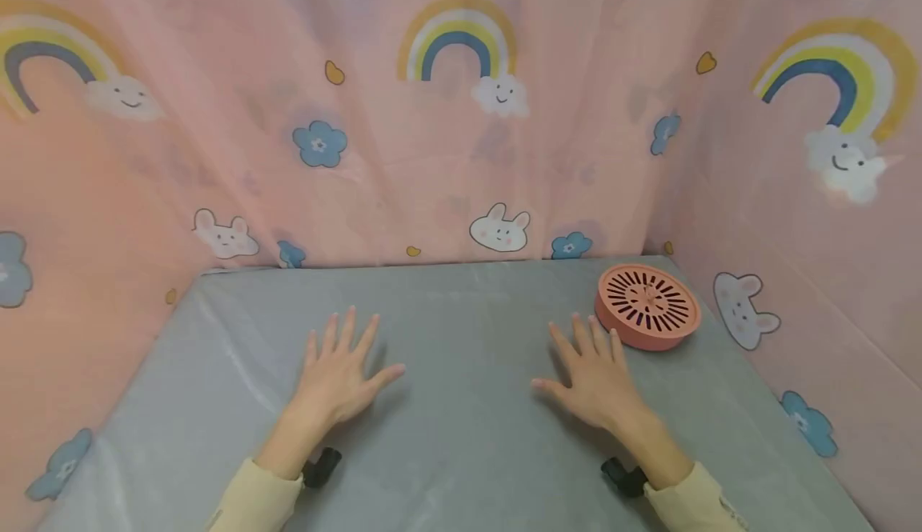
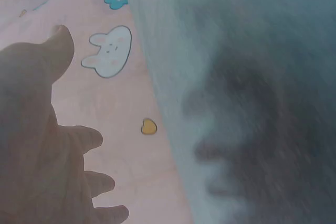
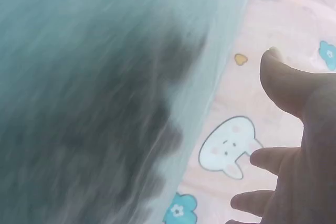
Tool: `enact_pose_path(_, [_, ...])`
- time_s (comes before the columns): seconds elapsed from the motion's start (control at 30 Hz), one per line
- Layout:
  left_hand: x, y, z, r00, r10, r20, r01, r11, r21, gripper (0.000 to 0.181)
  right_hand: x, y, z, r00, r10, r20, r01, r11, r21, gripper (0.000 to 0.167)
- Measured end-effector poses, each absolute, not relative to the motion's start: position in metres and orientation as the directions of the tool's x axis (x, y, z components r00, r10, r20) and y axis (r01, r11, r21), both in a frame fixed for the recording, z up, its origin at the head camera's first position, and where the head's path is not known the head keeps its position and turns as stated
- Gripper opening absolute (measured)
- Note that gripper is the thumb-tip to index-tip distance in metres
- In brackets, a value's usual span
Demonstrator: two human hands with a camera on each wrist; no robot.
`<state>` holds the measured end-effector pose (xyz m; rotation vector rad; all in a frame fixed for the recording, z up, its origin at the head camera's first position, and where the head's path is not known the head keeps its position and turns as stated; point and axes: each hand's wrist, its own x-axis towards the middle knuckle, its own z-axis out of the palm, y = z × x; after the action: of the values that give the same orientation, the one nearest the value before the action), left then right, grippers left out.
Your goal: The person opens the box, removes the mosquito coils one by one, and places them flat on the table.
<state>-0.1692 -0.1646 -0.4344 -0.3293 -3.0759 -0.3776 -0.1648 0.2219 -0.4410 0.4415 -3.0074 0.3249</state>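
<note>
In the head view my left hand [image 1: 337, 380] is spread above the grey tabletop [image 1: 461, 436], fingers straight and pointing away from me. My right hand [image 1: 596, 380] is spread the same way on the other side, and neither holds anything. Just beyond the right fingertips sits a round salmon-pink container [image 1: 648, 308] with a slotted lid and a small knob; dark bits show through the slots. Both wrist views show a hand, the left hand [image 2: 31, 129] and the right hand [image 3: 315, 140], held off the surface with its shadow falling on the grey cover.
Pink curtains [image 1: 403, 180] printed with rainbows, rabbits and flowers enclose the table at the back and both sides. A dark camera mount [image 1: 322, 468] sits at the left wrist and another mount [image 1: 624, 478] at the right.
</note>
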Motion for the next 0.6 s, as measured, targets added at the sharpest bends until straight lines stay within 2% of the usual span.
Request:
enact_pose_path(0.33, [-0.183, -0.139, -0.435, -0.97, 0.238, 0.051, 0.243, 0.936, 0.254, 0.094, -0.167, 0.272, -0.431, -0.967, -0.221, 0.125, -0.241, 0.952, -0.188, 0.086])
enact_pose_path(0.6, [-0.205, -0.116, -0.432, -0.964, 0.242, 0.108, 0.264, 0.917, 0.299, 0.083, -0.174, 0.302, -0.42, -0.974, -0.165, 0.157, -0.197, 0.957, -0.215, 0.083])
